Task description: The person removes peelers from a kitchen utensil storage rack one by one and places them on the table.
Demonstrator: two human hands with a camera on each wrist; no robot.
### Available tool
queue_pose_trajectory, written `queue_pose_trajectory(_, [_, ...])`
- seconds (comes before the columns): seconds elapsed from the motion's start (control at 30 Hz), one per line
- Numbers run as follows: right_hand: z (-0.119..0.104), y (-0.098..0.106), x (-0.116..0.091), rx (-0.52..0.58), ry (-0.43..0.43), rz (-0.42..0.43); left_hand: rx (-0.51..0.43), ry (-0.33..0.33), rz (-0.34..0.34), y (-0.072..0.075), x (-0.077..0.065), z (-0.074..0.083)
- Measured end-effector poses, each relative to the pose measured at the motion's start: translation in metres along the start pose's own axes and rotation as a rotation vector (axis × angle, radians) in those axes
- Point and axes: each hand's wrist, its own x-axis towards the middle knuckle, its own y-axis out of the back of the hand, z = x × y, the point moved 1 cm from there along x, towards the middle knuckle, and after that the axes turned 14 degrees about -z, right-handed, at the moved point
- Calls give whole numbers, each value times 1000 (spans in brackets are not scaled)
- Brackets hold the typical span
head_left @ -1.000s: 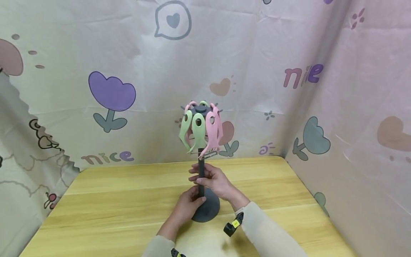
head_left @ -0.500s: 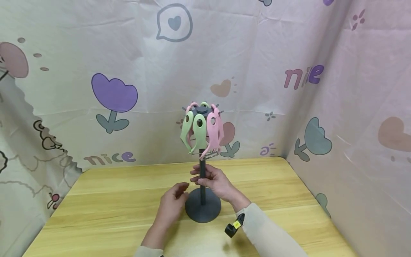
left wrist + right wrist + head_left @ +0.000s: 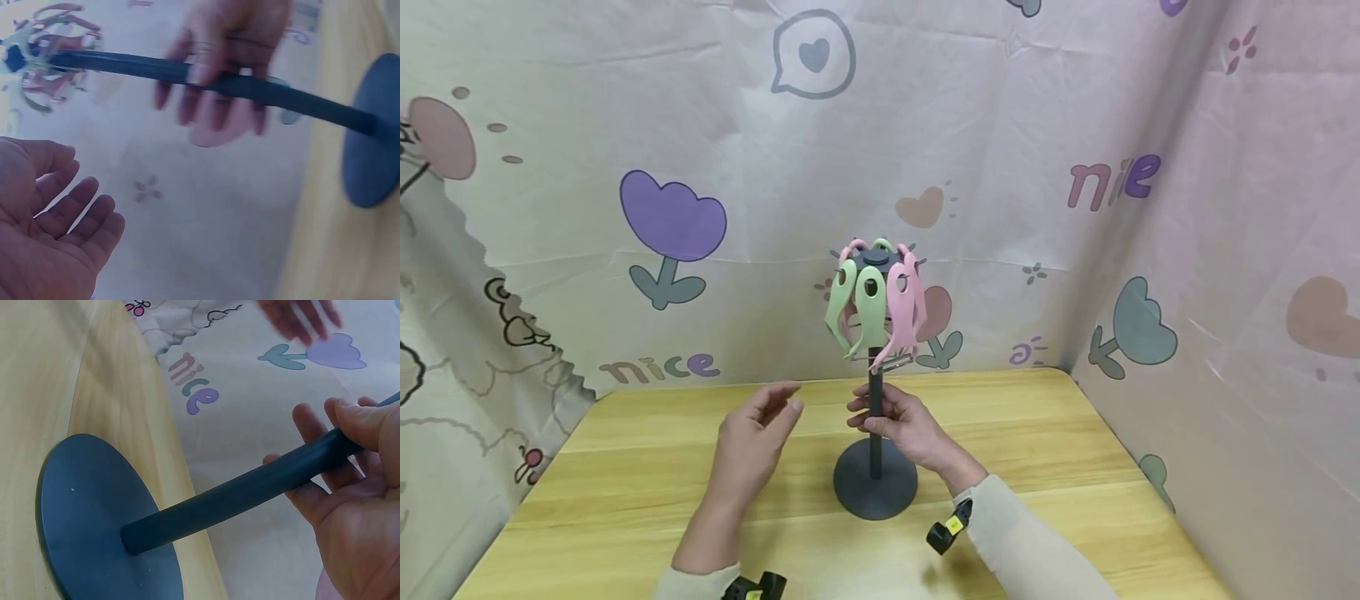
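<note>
A dark hanging stand with a round base (image 3: 865,500) stands upright on the table. Its slim pole (image 3: 250,494) carries a hooked top (image 3: 876,260). Green peelers (image 3: 871,307) and pink peelers (image 3: 901,304) hang there by the holes in their handles; a metal blade shows at the bottom of one. My right hand (image 3: 910,425) holds the pole around mid-height, thumb on the near side and fingers behind. To the left of the pole, my left hand (image 3: 748,450) is raised off it with loosely bent fingers and nothing in them. The left wrist view shows its palm (image 3: 37,219) apart from the pole.
The stand is on a wooden table (image 3: 625,467). A patterned cloth (image 3: 790,183) hangs behind the table and along both sides. Black cameras are strapped at both wrists.
My left hand has let go of the lower pole and moved left and upward, away from the stand. My right hand stays on the pole.
</note>
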Motion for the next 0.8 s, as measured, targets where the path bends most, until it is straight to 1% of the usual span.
queue_pose_trajectory(0.17, [1, 0, -1, -8, 3, -1, 26, -65, -2, 16, -1, 27])
queue_pose_trajectory(0.33, [2, 0, -1, -6, 5, -3, 39, -140, 4, 25, -1, 49])
queue_pose_trajectory(0.43, [2, 0, -1, -7, 7, -3, 47, -175, 6, 26, 1, 57])
queue_pose_trajectory(0.6, [1, -1, -1, -6, 9, -4, 39, -197, 11, 24, 3, 69])
queue_pose_trajectory(0.8, [0, -1, -1, -8, 7, -3, 25, -240, 14, 24, 5, 83])
